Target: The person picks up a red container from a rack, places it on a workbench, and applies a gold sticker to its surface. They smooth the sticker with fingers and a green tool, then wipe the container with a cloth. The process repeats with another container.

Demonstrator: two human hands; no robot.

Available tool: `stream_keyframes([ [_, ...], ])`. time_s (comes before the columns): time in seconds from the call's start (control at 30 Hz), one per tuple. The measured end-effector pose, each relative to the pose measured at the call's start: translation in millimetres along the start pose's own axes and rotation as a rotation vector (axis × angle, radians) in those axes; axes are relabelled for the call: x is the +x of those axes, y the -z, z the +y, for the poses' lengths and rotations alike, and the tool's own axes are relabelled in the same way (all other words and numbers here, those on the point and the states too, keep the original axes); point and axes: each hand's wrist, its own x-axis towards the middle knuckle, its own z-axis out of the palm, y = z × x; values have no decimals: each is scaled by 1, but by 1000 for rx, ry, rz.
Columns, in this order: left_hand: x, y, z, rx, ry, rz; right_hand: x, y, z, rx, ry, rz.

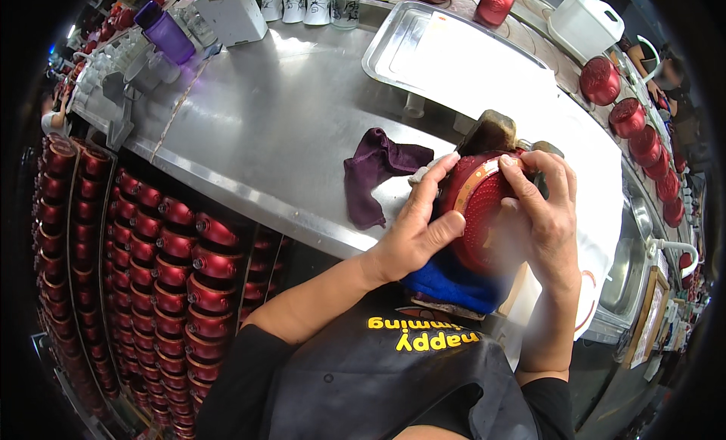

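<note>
A round red metal vessel [478, 224] with a dimpled surface leans over the bench edge in front of me. Along its upper left rim runs a curved orange-tan strip [470, 184]. My left hand [417, 232] grips the vessel's left side, its thumb lying on the strip's lower end. At the top, my right hand [546, 198] presses its fingertips on the strip's upper end. Part of the vessel is smeared by a blur near my right hand. Below the vessel lies a blue cloth [454, 282]. Behind it is a dark, worn block [490, 131].
A crumpled purple cloth [367, 183] lies left of my hands on the steel bench [249, 130]. Farther back are a metal tray [386, 58] and a white jug [586, 24]. Red vessels [628, 118] line the right side; stacked red vessels [215, 289] fill the lower left. A sink [631, 273] stands right.
</note>
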Motion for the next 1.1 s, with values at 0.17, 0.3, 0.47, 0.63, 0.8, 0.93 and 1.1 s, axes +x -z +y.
stream_keyframes([
  [0.17, -1, 6, -9, 67, -22, -3, 0, -1, 1, 12, 11, 8],
  [0.3, -2, 6, -9, 77, -34, 0, 0, 0, 1, 3, 20, 10],
  [0.47, -2, 4, -9, 122, -40, 6, 1, -1, 0, 13, 17, 18],
  [0.63, -5, 3, -10, 293, -145, 63, -3, 1, 4, 36, -1, -7],
  [0.8, -2, 9, 11, 870, -552, 44, -17, 12, 19, 10, -92, 82],
  [0.93, 20, 11, 32, 1018, -474, -26, -35, 12, 25, 134, -251, 46],
  [1.1, 55, 10, 53, 1180, -524, -154, -52, 8, 31, 108, -189, 67],
])
